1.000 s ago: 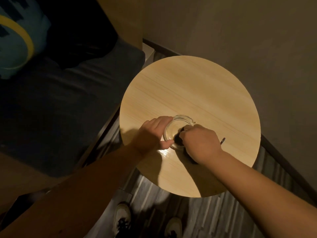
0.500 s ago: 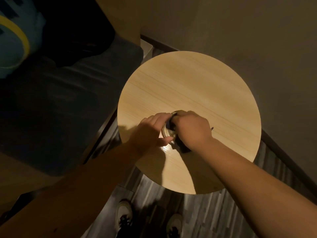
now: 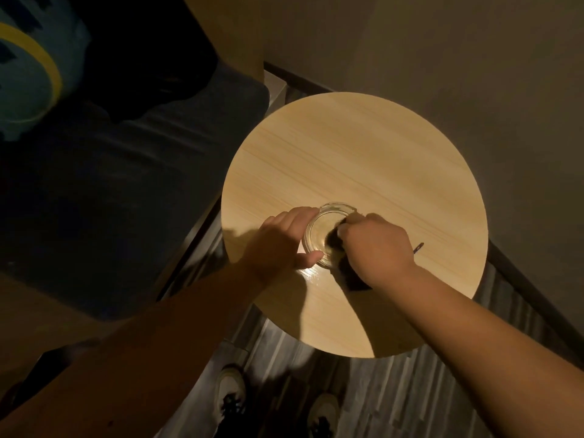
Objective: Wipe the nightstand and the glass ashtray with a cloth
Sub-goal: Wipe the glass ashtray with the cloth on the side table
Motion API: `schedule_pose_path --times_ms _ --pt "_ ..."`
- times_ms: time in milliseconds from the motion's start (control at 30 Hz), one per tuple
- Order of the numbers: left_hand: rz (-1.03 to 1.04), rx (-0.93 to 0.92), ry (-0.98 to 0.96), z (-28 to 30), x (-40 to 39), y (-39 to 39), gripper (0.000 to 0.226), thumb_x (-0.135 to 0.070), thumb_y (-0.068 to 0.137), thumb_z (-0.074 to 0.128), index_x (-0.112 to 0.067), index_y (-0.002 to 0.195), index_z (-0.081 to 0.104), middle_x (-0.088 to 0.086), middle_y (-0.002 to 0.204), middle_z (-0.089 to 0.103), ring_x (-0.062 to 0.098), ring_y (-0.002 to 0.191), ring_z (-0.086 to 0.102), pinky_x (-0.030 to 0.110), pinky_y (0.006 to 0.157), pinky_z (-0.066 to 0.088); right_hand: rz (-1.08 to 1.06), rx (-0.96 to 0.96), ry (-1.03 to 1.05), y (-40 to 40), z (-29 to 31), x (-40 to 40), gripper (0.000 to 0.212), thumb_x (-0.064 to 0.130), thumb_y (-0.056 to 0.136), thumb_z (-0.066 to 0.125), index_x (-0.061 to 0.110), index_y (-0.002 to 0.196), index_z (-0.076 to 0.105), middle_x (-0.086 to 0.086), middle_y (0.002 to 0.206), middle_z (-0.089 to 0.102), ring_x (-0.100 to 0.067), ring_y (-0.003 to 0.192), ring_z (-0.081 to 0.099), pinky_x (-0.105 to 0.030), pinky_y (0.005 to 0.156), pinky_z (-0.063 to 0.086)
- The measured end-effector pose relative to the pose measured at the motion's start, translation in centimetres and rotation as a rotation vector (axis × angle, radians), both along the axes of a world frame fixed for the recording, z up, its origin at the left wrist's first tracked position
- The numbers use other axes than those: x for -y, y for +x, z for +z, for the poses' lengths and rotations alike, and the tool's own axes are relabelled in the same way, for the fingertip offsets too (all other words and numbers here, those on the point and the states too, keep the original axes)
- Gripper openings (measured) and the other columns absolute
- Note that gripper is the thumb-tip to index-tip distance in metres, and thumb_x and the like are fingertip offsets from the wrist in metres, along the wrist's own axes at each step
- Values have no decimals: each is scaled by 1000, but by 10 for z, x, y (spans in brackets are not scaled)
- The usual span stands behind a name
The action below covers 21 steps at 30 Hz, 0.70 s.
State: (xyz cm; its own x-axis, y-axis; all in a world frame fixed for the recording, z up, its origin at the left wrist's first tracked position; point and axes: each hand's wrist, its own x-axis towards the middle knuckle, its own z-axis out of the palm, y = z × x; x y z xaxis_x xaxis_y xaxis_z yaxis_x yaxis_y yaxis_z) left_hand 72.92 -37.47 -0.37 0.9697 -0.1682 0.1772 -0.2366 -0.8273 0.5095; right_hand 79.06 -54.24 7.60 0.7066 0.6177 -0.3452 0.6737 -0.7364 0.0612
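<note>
Round light-wood table [image 3: 363,159] fills centre-right of frame, shot from above, dim warm light. Glass ashtray [image 3: 322,232] sits on the table, lower-centre of the top, just left of frame middle-right. Left hand [image 3: 278,245] wraps its left side: fingers curled along the far rim, thumb against the near rim, grip clamped on the ashtray. Right hand [image 3: 376,245] comes in from lower right, fingers bunched round a dark cloth [image 3: 347,273], grip closed on it. Cloth front end pushed inside the ashtray bowl, right part; a dark tail sticks out under the wrist onto the table. A thin dark bit shows past the right hand on the table, right side, too small to tell what it is. Glare spot on the table just below the ashtray.

Left of frame: dark blue cushion or mattress [image 3: 110,191], a black item heaped on it upper left, teal object with yellow ring [image 3: 25,80] at the upper-left corner. Grey wall upper right. Striped dark floor [image 3: 410,399] along the bottom, two light shoes [image 3: 230,387] at bottom centre.
</note>
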Motion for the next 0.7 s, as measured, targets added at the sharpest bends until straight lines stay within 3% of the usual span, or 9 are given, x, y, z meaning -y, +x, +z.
schedule_pose_path --times_ms 100,233,433,600,700 --pt "-5 6 6 0 0 1 67 -37 71 63 4 123 55 20 115 64 35 97 65 46 72 55 62 -60 16 -14 -4 -4 13 19 80 63 21 93 64 4 84 43 -20 76 39 -29 48 29" --pt "10 23 -17 2 1 1 66 -38 72 63 4 121 56 20 110 65 34 92 66 44 71 56 -9 10 19 7 -4 -25 16 19 78 65 21 93 63 2 99 55 -21 82 45 -30 52 34" --pt "14 27 -2 1 1 0 66 -39 72 59 5 121 56 21 112 65 35 94 66 45 70 56 45 -12 -41 -13 -4 -7 14 26 82 62 21 95 62 3 88 51 -21 80 45 -29 49 27" --pt "22 56 -23 3 2 -1 64 -37 71 62 5 119 57 21 110 65 36 92 65 46 68 56 -59 -15 3 10 -4 -24 14 23 77 66 21 91 62 2 94 54 -20 76 41 -31 55 38" --pt "24 74 -3 3 2 -3 66 -41 73 62 5 119 58 20 111 66 34 92 66 44 68 56 -22 9 3 -1 -6 -4 12 22 79 63 19 91 63 0 92 54 -21 74 42 -31 52 36"
